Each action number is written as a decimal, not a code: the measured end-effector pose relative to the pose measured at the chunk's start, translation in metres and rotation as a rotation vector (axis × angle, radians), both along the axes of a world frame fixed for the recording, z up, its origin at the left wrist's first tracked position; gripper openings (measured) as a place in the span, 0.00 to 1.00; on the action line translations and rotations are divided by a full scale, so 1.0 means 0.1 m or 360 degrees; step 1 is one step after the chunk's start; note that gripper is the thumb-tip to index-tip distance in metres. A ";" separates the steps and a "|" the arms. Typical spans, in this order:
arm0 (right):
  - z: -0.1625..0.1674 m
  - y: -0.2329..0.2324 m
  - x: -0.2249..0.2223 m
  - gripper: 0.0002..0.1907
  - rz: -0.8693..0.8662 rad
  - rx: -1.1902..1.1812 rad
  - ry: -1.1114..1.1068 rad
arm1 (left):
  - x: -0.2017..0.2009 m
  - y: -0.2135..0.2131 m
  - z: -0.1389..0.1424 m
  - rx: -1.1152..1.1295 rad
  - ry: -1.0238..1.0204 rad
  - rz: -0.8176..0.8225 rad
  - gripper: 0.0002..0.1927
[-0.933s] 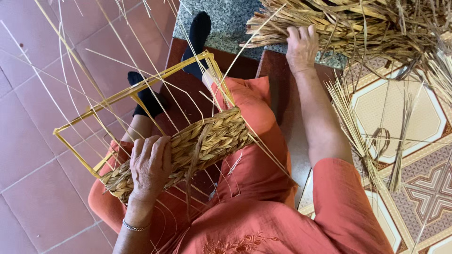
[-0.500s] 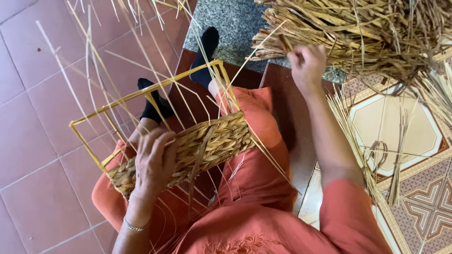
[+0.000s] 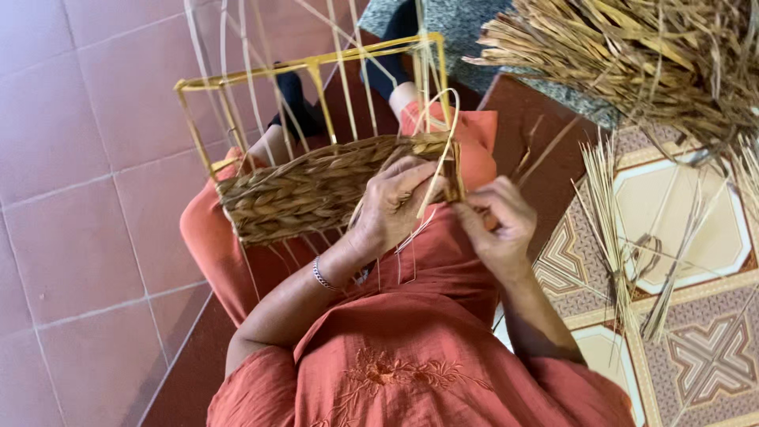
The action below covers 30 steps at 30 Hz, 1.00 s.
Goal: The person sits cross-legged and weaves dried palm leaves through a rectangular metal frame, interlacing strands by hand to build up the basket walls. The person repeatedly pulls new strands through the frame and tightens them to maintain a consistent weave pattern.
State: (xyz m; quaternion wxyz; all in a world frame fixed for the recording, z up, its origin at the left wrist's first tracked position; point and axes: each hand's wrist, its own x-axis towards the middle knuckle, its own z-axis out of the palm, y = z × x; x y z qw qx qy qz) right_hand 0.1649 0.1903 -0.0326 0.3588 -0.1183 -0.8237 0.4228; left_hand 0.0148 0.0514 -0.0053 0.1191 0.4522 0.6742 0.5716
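Both hands pinching a pale strand (image 3: 437, 162) at the woven basket (image 3: 316, 190) corner, left hand (image 3: 391, 207), right hand (image 3: 498, 225), fingertips partly hidden.

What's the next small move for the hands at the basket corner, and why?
Probably thread the pale strand behind the next upright and pull it snug. Left hand and right hand both pinch at the woven band's right corner, and the strand loops loose above the yellow frame.
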 end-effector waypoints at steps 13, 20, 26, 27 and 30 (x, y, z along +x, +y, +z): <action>-0.16 -0.51 0.61 0.05 0.0417 -0.0118 -0.0296 | 0.76 -0.79 -0.57 0.0218 -0.1478 -0.0194 0.07; -0.23 -0.89 0.69 0.07 0.0626 -0.0326 -0.0470 | 0.95 -1.10 -0.65 0.0328 -0.1619 -0.0168 0.06; 0.00 -0.86 0.59 0.11 0.0765 -0.0172 -0.0431 | 0.53 -1.75 -0.04 0.0415 -0.1156 0.0450 0.06; 0.05 -0.78 0.55 0.10 0.0673 -0.0018 -0.0357 | 0.33 -1.94 0.26 0.0570 -0.0974 0.0652 0.06; 0.16 -0.46 0.44 0.05 0.0423 -0.0107 -0.0272 | 0.01 -2.47 1.14 0.1044 -0.0426 0.0976 0.06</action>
